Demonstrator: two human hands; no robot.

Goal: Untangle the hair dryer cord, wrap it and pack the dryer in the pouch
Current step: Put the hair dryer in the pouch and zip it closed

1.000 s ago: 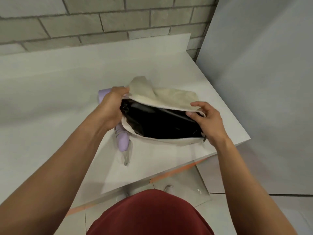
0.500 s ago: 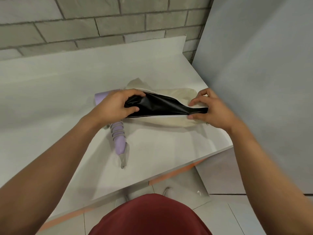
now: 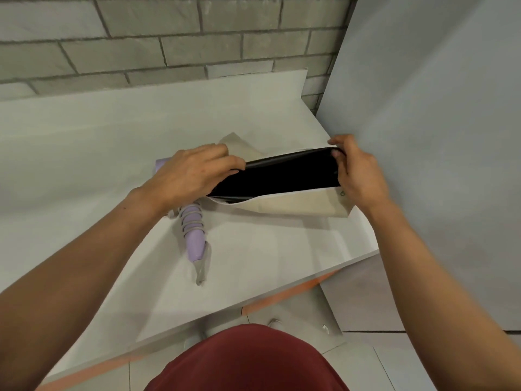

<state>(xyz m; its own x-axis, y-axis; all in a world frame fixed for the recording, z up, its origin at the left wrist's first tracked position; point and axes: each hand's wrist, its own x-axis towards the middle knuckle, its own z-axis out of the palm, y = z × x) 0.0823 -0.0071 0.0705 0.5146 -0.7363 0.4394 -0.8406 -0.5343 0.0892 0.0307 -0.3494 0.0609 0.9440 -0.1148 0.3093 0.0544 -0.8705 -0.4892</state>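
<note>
Pouch (image 3: pixel 296 205) wider now, ends tight in left grip (image 3: pixel 194 176), right grip (image 3: pixel 358 176); dryer (image 3: pixel 194 241) under left.

Matt cloth pouch (image 3: pixel 296 206); glossy black lining (image 3: pixel 277 176).

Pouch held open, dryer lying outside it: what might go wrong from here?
The left hand and right hand grip the pouch mouth; freeing one to fetch the hair dryer may let it collapse. The cord wrapped on the handle has a loose end, which could snag on the rim.
</note>
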